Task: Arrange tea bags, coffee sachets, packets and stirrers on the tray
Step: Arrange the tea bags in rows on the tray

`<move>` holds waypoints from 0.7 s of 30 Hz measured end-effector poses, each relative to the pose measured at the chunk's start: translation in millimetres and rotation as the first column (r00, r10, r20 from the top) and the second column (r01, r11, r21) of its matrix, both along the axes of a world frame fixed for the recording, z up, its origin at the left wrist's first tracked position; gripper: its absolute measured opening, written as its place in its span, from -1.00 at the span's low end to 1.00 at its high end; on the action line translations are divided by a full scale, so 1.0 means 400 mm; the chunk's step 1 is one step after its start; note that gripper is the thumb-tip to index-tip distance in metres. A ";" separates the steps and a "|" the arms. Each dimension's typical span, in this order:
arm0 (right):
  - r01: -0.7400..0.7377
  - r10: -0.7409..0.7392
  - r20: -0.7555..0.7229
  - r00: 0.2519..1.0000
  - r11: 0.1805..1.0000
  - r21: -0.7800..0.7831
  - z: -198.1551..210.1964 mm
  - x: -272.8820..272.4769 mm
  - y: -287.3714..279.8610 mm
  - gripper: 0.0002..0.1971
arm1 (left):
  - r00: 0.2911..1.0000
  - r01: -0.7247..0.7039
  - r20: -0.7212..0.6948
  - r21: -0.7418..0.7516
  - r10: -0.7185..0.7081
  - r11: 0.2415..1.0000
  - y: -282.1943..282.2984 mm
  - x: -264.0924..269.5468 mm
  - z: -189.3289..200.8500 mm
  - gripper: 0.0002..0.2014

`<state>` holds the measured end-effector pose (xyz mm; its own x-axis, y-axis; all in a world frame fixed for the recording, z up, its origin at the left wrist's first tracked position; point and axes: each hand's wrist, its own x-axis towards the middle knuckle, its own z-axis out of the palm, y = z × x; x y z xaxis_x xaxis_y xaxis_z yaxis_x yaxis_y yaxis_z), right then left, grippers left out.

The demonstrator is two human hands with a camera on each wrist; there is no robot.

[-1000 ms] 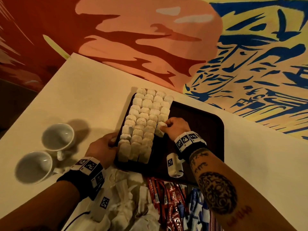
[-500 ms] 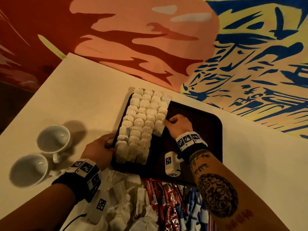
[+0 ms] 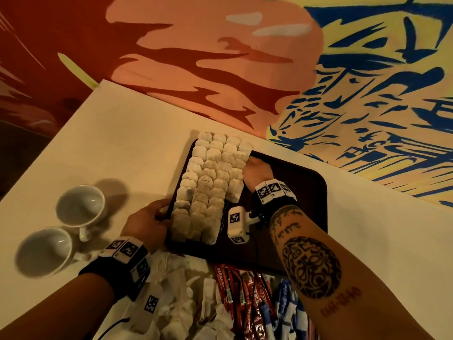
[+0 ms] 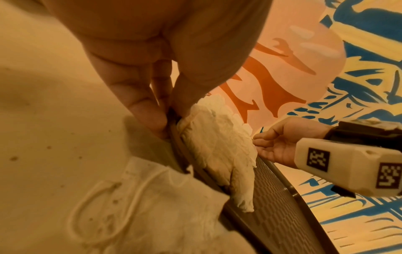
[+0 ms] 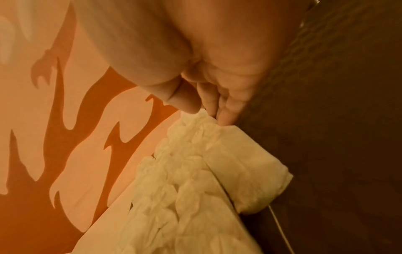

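The main risk, as I judge it, is that the right hand (image 3: pixel 257 171), pushing sideways on the block of tea bags (image 3: pixel 210 187), buckles the overlapping rows or tips a bag over the tray (image 3: pixel 308 192) rim at the surface's far edge, since the bags are light, soft paper and lie shingled on one another; too firm a nudge would ripple through all four columns. A second hazard is the loose string seen trailing on the tray floor in the right wrist view, which could snag a finger and drag a bag out of line. The right hand reaches across the bare dark half of the tray, wrist low, its fingers (image 5: pixel 226 110) extended and pressing against the right side of the block near its far end, gripping nothing. The left hand (image 3: pixel 149 222) sits at the tray's left rim near the near corner, thumb and fingers pinching the rim and steadying it. The bags fill the tray's left half; more loose tea bags (image 3: pixel 186 298), red coffee sachets (image 3: pixel 235 290) and blue packets (image 3: pixel 286 307) wait off the tray toward the surface's near edge, and two cups (image 3: pixel 61 229) stand toward its left edge.
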<state>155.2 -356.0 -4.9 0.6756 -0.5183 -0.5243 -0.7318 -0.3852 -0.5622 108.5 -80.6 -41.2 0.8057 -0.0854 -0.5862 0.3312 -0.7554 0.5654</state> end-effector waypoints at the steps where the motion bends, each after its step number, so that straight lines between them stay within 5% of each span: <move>1: -0.008 0.008 -0.013 1.000 1.000 -0.021 -0.002 0.000 -0.002 -0.64 | 1.000 -0.010 -0.005 -0.008 0.010 1.000 0.000 0.000 0.000 -0.47; 5: 0.061 -0.064 -0.072 0.995 0.997 -0.045 -0.003 0.018 -0.006 -0.62 | 0.999 -0.030 -0.016 -0.035 0.029 0.999 -0.001 -0.003 0.002 -0.48; 10: -0.105 0.094 -0.072 0.993 0.982 -0.155 0.009 0.055 -0.001 -0.61 | 0.998 -0.048 -0.029 -0.042 0.047 0.998 -0.003 -0.001 0.007 -0.48; 13: -0.050 0.038 -0.098 0.994 0.991 -0.121 0.029 0.050 0.007 -0.63 | 0.999 -0.032 -0.034 -0.042 0.031 0.999 0.000 -0.002 0.011 -0.48; 18: 0.018 -0.016 0.031 0.999 0.997 -0.074 0.039 -0.049 0.007 -0.64 | 0.992 0.123 -0.007 0.048 -0.123 0.991 0.032 -0.015 0.029 -0.55; 21: -0.139 0.140 0.003 0.990 0.980 -0.144 0.030 -0.180 0.024 -0.67 | 0.990 0.141 0.004 0.078 -0.142 0.987 0.069 -0.046 0.070 -0.62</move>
